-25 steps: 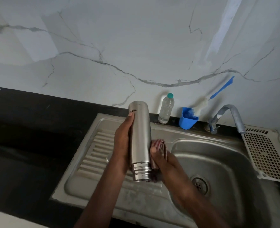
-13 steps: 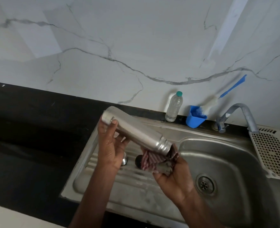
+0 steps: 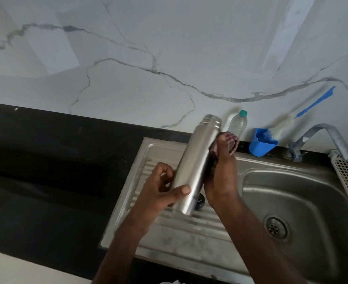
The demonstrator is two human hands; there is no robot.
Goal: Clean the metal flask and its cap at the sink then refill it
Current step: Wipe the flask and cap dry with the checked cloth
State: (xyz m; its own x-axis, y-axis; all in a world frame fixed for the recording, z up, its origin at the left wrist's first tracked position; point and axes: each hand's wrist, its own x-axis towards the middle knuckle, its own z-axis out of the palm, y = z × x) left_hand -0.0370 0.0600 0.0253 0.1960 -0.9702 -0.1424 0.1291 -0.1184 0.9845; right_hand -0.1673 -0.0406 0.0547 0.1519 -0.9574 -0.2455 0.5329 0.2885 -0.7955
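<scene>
Two bare hands are working over the ribbed drainboard of the stainless steel sink [image 3: 148,238], which is sitting in a black stone counter [image 3: 46,160]. Leftmost, the left hand [image 3: 160,191] is gripping the lower end of the cylindrical brushed-metal flask [image 3: 197,162], thumb across its front, fingers curled. The flask is tilting, threaded mouth up. Against its right side the right hand [image 3: 222,177] is clamping a reddish striped cloth [image 3: 231,139]. Further right are standing a clear plastic bottle with a green cap [image 3: 239,124], a blue plastic cup [image 3: 261,144] and a curved metal tap [image 3: 332,138].
</scene>
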